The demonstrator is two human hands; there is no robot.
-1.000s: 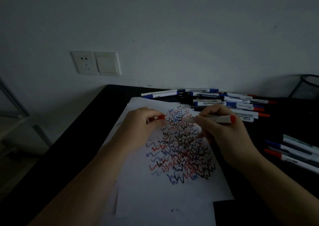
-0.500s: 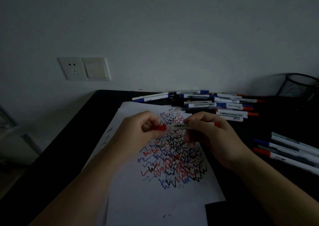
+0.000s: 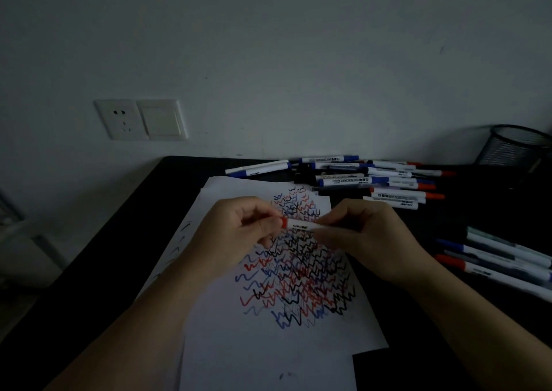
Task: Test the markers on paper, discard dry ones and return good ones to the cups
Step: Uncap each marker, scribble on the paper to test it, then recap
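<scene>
From the head camera, the left hand [image 3: 239, 232] pinches the red cap [image 3: 283, 222] of a marker [image 3: 301, 226], while the right hand [image 3: 367, 238] grips its white barrel. The marker lies level, above the scribbled paper [image 3: 268, 346]. Other markers [image 3: 358, 178] lie heaped by the wall, near a mesh cup [image 3: 516, 145].

marker [image 3: 301, 225] ends hidden by fingers [image 3: 263, 226], mesh cup [image 3: 519, 148] cropped

Two bare forearms enter from the bottom edge, with no sleeve visible on either. The left hand [image 3: 239, 235] and the right hand [image 3: 370, 238] are bare too, without a glove, ring, watch or bracelet showing. The dim light hides finer detail.
</scene>
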